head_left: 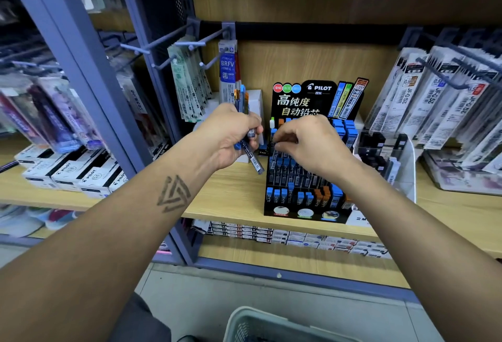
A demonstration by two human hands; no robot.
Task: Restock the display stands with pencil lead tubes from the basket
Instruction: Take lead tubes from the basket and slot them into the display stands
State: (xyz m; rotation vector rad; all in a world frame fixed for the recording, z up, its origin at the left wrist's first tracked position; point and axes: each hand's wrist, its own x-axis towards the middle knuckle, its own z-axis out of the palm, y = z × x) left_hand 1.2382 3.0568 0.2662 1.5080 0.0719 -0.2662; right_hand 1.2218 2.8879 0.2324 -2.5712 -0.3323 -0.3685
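Observation:
A black Pilot display stand (288, 207) sits on the wooden shelf (233, 195), its stepped rows filled with blue-capped and orange-capped lead tubes (320, 196). My left hand (231, 135) grips a bundle of lead tubes (254, 158) just left of the stand; their ends stick out above and below my fist. My right hand (307, 143) hovers over the stand's upper rows, fingertips pinching a tube at the top left of the rack. The grey basket (252, 320) shows its rim at the bottom edge.
A clear acrylic holder (385, 157) with dark tubes stands right of the stand. Hanging refill packs (434, 102) fill the right side, more packs (190, 86) hang from pegs on the left. White Pilot boxes (78, 173) lie on the left shelf. A blue-grey upright (103, 91) divides the shelving.

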